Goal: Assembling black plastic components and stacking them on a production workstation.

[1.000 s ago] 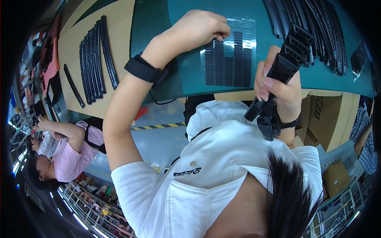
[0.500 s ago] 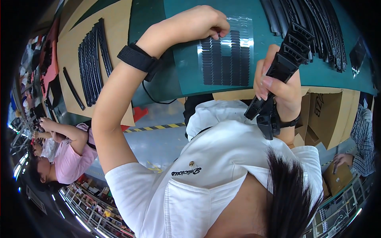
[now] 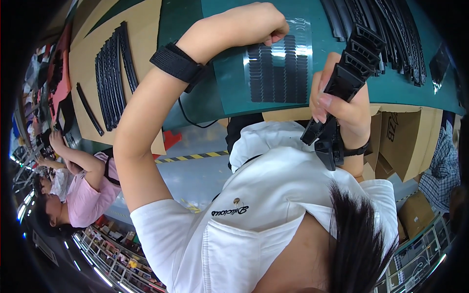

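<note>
My left hand (image 3: 266,24) is over the upper edge of a clear sheet (image 3: 302,73) bearing rows of small black adhesive strips (image 3: 278,75). Its fingers are bent and pressed together at the sheet; anything between them is too small or hidden to make out. My right hand (image 3: 344,105) is wrapped around a long black plastic trim piece (image 3: 348,78) with open ribbed cells. This piece is held tilted, its upper end above the table and its lower end close to my white shirt.
Long black strips (image 3: 400,44) lie at the far right of the green table (image 3: 229,93). More black strips (image 3: 110,78) rest on cardboard (image 3: 144,29) at left. An open carton (image 3: 413,146) stands below the table edge at right. A person in pink (image 3: 88,195) works at left.
My left hand has shifted slightly right and up along the top of the sheet, its wrist turning. My right hand and the black trim piece have barely moved.
</note>
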`<action>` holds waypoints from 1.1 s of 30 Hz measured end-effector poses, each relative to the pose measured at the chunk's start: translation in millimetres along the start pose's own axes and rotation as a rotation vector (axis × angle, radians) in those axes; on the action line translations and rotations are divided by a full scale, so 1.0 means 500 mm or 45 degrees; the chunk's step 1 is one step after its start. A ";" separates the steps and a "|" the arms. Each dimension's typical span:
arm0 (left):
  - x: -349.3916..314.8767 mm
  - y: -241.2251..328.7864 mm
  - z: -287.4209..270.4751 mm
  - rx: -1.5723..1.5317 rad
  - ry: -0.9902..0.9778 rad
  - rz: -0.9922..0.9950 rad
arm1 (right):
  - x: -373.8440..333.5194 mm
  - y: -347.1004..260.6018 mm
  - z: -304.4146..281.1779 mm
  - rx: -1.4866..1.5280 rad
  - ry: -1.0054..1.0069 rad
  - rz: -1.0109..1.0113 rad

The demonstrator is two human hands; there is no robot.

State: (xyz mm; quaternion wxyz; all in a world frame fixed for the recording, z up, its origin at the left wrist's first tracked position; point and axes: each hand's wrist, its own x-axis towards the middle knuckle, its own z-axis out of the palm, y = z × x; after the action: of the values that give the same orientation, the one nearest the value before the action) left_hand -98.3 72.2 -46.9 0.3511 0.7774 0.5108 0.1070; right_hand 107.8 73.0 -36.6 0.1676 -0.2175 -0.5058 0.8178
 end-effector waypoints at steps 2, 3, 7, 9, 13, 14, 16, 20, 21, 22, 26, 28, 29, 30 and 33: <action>-0.002 0.001 0.002 -0.009 0.024 0.031 | -0.001 0.002 0.001 -0.004 -0.012 -0.008; -0.003 0.002 0.002 0.009 0.048 0.070 | -0.001 0.002 0.001 -0.006 -0.019 -0.013; -0.002 -0.005 0.007 0.055 0.089 0.162 | -0.003 0.004 0.000 0.122 -0.023 -0.001; -0.002 -0.009 0.010 0.083 0.083 0.185 | -0.004 0.003 -0.001 0.117 -0.022 -0.006; -0.003 -0.006 0.025 0.196 0.178 0.078 | -0.005 0.003 -0.002 0.100 -0.019 -0.018; -0.004 -0.005 0.026 0.196 0.176 0.082 | -0.005 0.003 -0.003 0.092 -0.016 -0.023; -0.012 -0.003 0.028 0.255 0.223 -0.001 | -0.004 0.003 -0.004 0.083 -0.012 -0.027; -0.033 0.024 0.018 0.148 0.342 -0.164 | -0.002 0.004 0.001 0.102 0.020 -0.056; -0.038 0.028 0.016 0.079 0.389 -0.226 | 0.000 0.003 0.002 0.119 0.020 -0.060; -0.042 0.027 0.015 0.078 0.388 -0.224 | 0.002 0.002 0.004 0.136 0.019 -0.063; -0.062 0.045 0.009 -0.989 0.610 -0.647 | 0.005 0.002 0.010 0.129 0.019 -0.082; -0.075 0.089 0.010 -1.497 0.936 -0.491 | 0.007 0.002 0.013 0.114 0.021 -0.091; -0.061 0.077 0.031 -1.576 0.992 0.178 | 0.008 0.002 0.015 0.103 0.036 -0.109; -0.044 0.077 0.043 -1.592 1.009 0.856 | 0.009 0.003 0.017 0.091 0.051 -0.124; -0.049 0.123 0.060 -1.839 1.030 0.528 | 0.009 0.006 0.020 0.035 0.100 -0.126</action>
State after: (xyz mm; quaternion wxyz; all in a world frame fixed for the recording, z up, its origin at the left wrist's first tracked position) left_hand -49.5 23.5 -23.9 0.5245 0.3426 0.2505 0.7381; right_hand 98.6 66.5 -36.4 0.2304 -0.2218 -0.4975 0.8064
